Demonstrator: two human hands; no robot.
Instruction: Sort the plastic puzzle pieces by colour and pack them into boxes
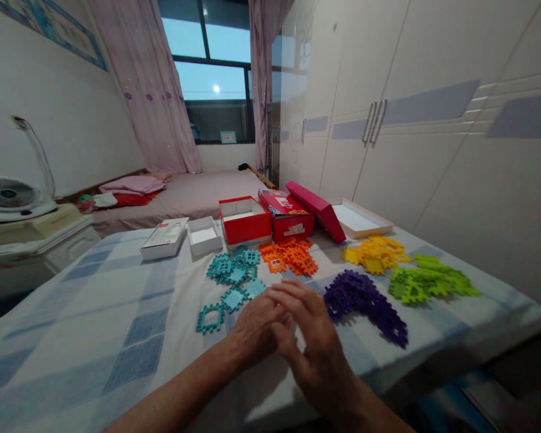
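Note:
My left hand (255,328) and my right hand (311,337) meet over the table near its front edge, fingers overlapping. The right hand's fingers lie stretched across the left hand, which is loosely curled. I see nothing in either hand. Just beyond them lie sorted piles of interlocking plastic tiles: teal (232,279), orange (291,257), purple (365,300), yellow (375,252) and green (428,281). The teal and purple piles are the closest to my hands.
A blue-checked cloth (94,337) covers the table. Behind the tiles stand open red boxes (246,221), a red lid (318,210), a white box (204,236) and a shallow tray (360,219). A wardrobe (433,120) is at the right, a fan (9,198) at the left, a bed behind.

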